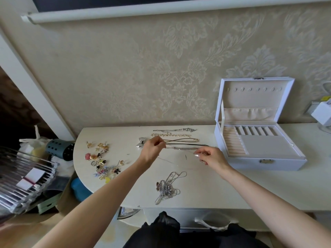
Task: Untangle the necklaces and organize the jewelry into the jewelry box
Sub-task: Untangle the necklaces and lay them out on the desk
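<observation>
My left hand (153, 149) and my right hand (210, 156) each pinch one end of a thin silver necklace (180, 148), stretched level just above the white table (206, 183). Behind it several necklaces lie in straight rows: a silver chain (174, 130), a gold link chain (171, 135), a gold cord (180, 140) and a black cord (186, 144). A tangled heap of silver chains (167, 187) lies near the front edge. The white jewelry box (258, 133) stands open at the right, its compartments bare.
A scatter of earrings, rings and small charms (102, 161) covers the table's left part. A silver bow piece (141, 142) lies beside my left hand. Bags, a blue perforated bin (60, 149) and a clear rack (25, 178) crowd the floor at left.
</observation>
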